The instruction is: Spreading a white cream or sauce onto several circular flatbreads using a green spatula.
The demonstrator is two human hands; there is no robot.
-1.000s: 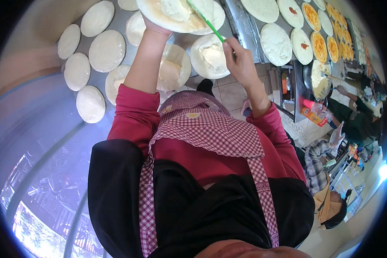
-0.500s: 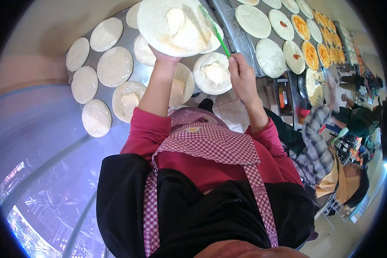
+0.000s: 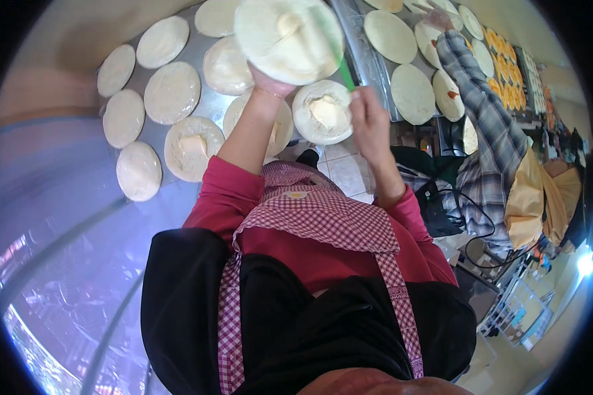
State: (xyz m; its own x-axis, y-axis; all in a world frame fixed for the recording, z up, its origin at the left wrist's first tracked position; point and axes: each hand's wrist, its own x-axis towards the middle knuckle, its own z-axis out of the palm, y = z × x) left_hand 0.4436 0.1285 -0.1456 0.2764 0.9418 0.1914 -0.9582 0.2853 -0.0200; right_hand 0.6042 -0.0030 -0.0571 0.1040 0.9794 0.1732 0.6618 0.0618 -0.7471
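Note:
My left hand [image 3: 271,84] holds up a pale round flatbread [image 3: 262,38] from underneath, its fingers mostly hidden below it. A creamy white spread lies on top, with a thicker lump near the far side. My right hand [image 3: 371,120] is closed around the handle of a green spatula [image 3: 346,74], whose blurred blade is over the bread's right side. Just below the held bread, another flatbread [image 3: 304,122] carries a dollop of spread. A flatbread [image 3: 178,162] to the left has a similar dollop, and one [image 3: 285,135] behind my left forearm is partly covered.
Several coated flatbreads [image 3: 172,92] lie on the metal table [image 3: 205,78] at the left. On the table at the right are plain rounds [image 3: 412,95] and farther orange-topped ones [image 3: 501,59]. A co-worker's plaid sleeve [image 3: 484,99] reaches across that right table.
The held flatbread has shifted right, and its spread has a different shape. My spatula has moved with a blurred blade. The co-worker has come closer and now reaches over the right table.

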